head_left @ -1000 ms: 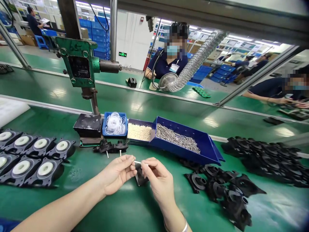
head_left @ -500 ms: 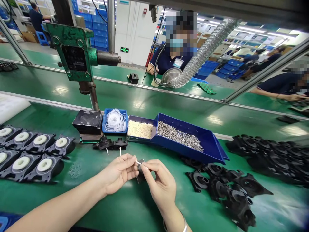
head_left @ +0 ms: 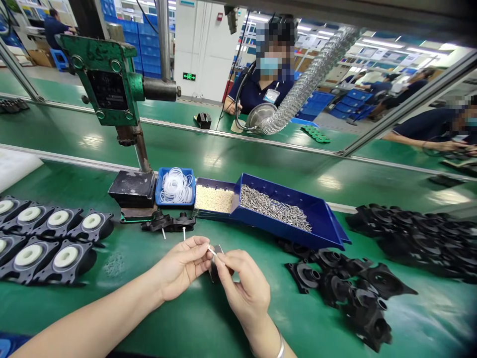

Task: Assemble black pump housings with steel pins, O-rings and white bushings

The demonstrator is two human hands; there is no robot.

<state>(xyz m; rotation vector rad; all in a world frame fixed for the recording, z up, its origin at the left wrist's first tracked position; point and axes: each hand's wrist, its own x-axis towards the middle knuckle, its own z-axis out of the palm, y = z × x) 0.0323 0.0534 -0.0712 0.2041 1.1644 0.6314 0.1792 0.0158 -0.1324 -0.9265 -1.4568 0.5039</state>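
My left hand [head_left: 188, 266] is pinched at the fingertips on one end of a small white pin [head_left: 212, 251]. The fingers of my right hand [head_left: 244, 281] close on the pin's other end. A dark flat piece [head_left: 215, 273] shows between and below my fingers, partly hidden by them; which hand bears it is unclear. Beyond my hands, two black housings [head_left: 169, 222] with white pins sticking out stand on the green table. Behind them are a blue tray of white rings [head_left: 176, 186], a bin of small cream parts [head_left: 214, 199] and a blue bin of metal pins [head_left: 274, 208].
At the left, a green press [head_left: 108, 82] rises over a black block [head_left: 132, 190]. Black plates with white rings [head_left: 59, 219] lie in rows at the left. Black parts [head_left: 345, 288] are piled at the right. A masked person [head_left: 257, 89] sits across the table.
The whole view has shifted slightly, so most things appear a little further left. My hands keep their pinch on the white pin, and its angle has tilted a little.
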